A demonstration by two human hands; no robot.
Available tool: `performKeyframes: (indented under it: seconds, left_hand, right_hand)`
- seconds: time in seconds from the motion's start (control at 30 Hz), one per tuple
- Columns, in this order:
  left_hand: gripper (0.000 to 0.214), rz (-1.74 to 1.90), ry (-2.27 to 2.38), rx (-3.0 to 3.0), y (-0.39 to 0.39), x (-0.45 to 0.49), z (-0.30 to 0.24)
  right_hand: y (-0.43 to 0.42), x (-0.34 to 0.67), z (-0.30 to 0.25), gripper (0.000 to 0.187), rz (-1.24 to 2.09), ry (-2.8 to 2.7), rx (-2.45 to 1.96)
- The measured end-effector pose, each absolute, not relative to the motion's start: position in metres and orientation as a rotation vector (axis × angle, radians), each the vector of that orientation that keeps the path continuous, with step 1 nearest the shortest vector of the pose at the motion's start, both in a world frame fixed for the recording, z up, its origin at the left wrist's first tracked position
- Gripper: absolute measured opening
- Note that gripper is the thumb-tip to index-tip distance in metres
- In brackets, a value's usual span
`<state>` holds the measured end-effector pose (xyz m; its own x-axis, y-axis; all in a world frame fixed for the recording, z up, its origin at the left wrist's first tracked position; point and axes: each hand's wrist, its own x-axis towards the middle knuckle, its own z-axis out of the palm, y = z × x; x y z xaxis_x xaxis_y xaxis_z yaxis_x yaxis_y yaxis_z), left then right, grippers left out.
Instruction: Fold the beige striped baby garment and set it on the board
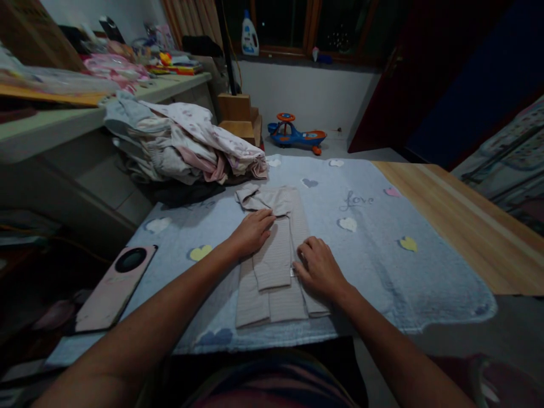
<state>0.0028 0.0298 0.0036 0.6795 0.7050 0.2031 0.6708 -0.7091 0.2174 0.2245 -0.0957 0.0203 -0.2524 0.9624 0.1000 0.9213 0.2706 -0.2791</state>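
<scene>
The garment (272, 272) is lying flat on the blanket (374, 266) that is covering the near part of the tabletop (459, 215). It is close to the 6 o'clock edge, straight in front of the person. It is a beige ribbed piece folded into a narrow strip. Its long axis is running from 6 to 12 o'clock, with the far end leaning a little toward 11. That far end is looking rumpled, with a small flap sticking out toward 9 o'clock.

The left hand (255, 229) is resting palm down on the far half of the garment. Its fingers are stretched out flat, pointing toward 2 o'clock and gripping nothing. The right hand (319, 267) is sitting palm down on the garment's 3 o'clock edge, fingers bent with the tips at a fold. I cannot tell whether it is pinching the cloth or only pressing on it.

A clothes pile (182, 144) is sitting at 10 o'clock from the garment, on the blanket's far corner, near the rumpled end. A phone (117, 286) is lying back up at 9 o'clock, well apart from the garment, on the blanket's edge. Beyond the tabletop at 12 o'clock, a toy car (296, 135) is standing on the floor (340, 148). A bottle (250, 34) is standing on the sill (280, 55) above it.
</scene>
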Motion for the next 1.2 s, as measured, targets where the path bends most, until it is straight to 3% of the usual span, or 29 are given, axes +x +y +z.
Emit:
performKeyframes:
  seconds: [0.13,0.27,0.5,0.63,0.97,1.2]
  left_hand:
    - [0.047,0.39,1.158,2.716,0.005,-0.007,-0.006]
    - [0.05,0.286,1.194,2.71,-0.017,-0.008,-0.014]
    - [0.05,0.239,1.257,2.697,-0.029,-0.001,-0.008]
    - [0.052,0.266,1.077,2.719,-0.041,0.005,-0.002]
    - [0.025,0.413,0.723,2.701,-0.065,0.025,0.01]
    - [0.037,0.558,0.812,2.452,-0.062,0.027,0.009]
  right_hand:
    - [-0.114,0.218,0.034,0.023,0.363,-2.411,-1.881]
    - [-0.114,0.216,0.034,0.014,0.451,-2.378,-1.971]
    - [-0.11,0.224,0.034,0.017,0.758,-2.147,-1.837]
    - [-0.115,0.225,0.028,0.018,0.785,-2.073,-1.77]
    - [-0.116,0.227,0.029,0.017,0.843,-1.964,-1.726]
    - [-0.121,0.223,0.027,0.014,0.844,-2.033,-1.718]
